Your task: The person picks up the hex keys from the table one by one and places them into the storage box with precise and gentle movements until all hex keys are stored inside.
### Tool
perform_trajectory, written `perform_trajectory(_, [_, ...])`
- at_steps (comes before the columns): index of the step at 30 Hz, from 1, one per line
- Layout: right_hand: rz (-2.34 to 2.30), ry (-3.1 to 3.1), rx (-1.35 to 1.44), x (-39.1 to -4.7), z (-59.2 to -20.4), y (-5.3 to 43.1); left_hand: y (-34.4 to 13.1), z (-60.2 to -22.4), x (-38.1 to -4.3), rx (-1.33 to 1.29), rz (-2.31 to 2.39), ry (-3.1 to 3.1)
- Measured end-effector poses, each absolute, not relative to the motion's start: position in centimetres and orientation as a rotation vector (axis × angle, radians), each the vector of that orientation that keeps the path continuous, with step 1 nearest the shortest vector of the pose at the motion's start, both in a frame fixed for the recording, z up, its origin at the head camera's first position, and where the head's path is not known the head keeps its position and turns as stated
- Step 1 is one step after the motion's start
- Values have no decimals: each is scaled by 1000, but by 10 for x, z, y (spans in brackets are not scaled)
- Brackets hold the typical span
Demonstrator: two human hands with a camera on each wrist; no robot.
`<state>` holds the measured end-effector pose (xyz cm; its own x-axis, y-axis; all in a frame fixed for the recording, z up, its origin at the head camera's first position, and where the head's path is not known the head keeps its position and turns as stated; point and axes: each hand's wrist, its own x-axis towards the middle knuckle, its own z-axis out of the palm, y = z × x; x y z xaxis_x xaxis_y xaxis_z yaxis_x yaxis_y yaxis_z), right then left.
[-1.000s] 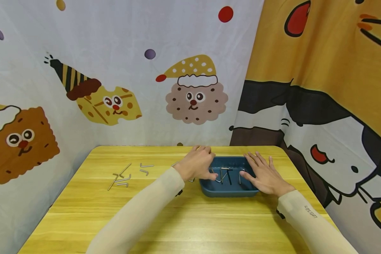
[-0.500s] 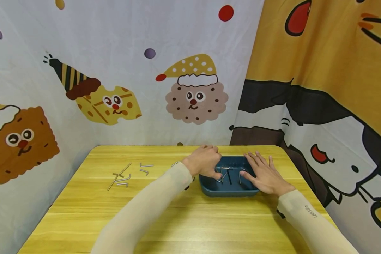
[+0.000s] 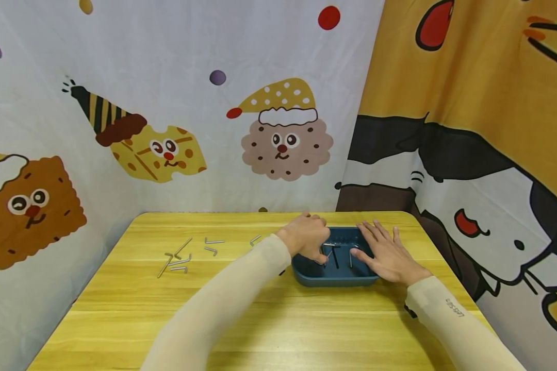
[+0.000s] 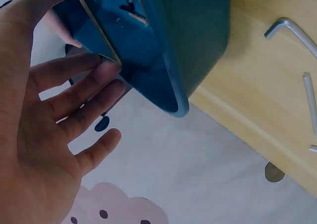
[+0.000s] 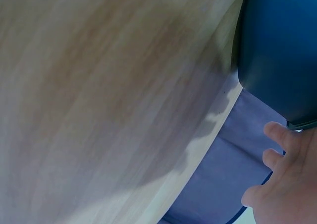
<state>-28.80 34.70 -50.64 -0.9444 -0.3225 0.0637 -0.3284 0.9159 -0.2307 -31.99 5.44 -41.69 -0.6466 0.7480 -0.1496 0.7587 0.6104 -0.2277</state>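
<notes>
My left hand (image 3: 305, 239) is over the left part of a dark blue tray (image 3: 336, 282). In the left wrist view, a thin L-shaped Allen key (image 4: 98, 28) runs from the thumb side to the fingertips (image 4: 113, 70), and the hand holds it inside the tray rim. The little finger stands apart from it. Other Allen keys lie on the tray floor, among them a dark one (image 3: 336, 258) and a silver one (image 3: 350, 260). My right hand (image 3: 392, 257) rests on the tray's right rim, fingers spread and straight, with the thumb reaching over the inside.
Several silver Allen keys (image 3: 179, 264) lie in a loose group on the left of the wooden table (image 3: 260, 330). One more Allen key (image 3: 256, 240) lies behind the left sleeve. A printed curtain (image 3: 167, 51) hangs behind the table.
My left hand has moved to the right, farther over the tray, uncovering an Allen key on the table behind the sleeve. My right hand stays in place on the rim.
</notes>
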Motion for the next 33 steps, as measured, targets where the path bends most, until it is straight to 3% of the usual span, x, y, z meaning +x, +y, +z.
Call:
perform_trajectory(18, [359, -3057, 518, -290, -503, 345, 60, -414, -317, 1291, -440, 2811])
perform_trajectory(33, [368, -3052, 528, -287, -504, 346, 12, -417, -319, 1277, -172, 2920])
